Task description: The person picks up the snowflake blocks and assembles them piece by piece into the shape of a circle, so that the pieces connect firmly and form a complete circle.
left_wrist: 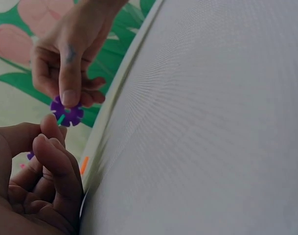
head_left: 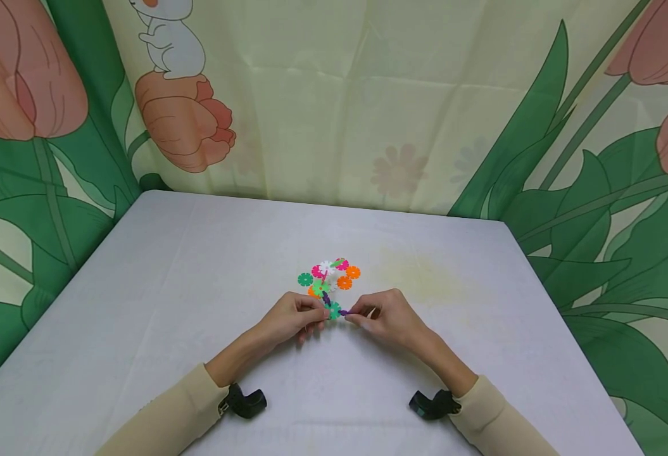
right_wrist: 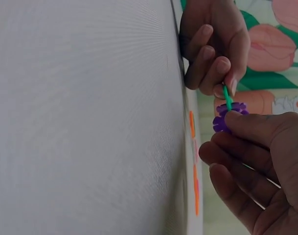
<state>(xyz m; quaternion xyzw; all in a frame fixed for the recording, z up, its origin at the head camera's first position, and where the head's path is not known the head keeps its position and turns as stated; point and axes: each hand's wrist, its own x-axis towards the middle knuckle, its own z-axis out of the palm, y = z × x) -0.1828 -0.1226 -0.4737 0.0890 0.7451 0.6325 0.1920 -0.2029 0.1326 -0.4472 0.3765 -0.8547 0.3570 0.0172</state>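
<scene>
Between its thumb and fingers, my left hand [head_left: 295, 318] pinches a green notched plastic disc [head_left: 335, 310], the snowflake kind that slots together. Opposite it, my right hand [head_left: 389, 316] grips a purple notched disc [left_wrist: 74, 116] by its edge. In the right wrist view the green disc [right_wrist: 228, 98] shows edge-on, meeting the purple disc [right_wrist: 219, 124] near my right thumb. Another purple disc [head_left: 326, 298] stands at the green disc's left side, close by my left fingertips. Fingers cover part of the discs.
Just beyond my hands lie several loose discs, among them an orange one [head_left: 353, 272], a dark green one [head_left: 305, 279] and a white one [head_left: 326, 268]. They rest on a white-covered table [head_left: 225, 253]. A flower-printed curtain [head_left: 322, 95] hangs behind its far edge.
</scene>
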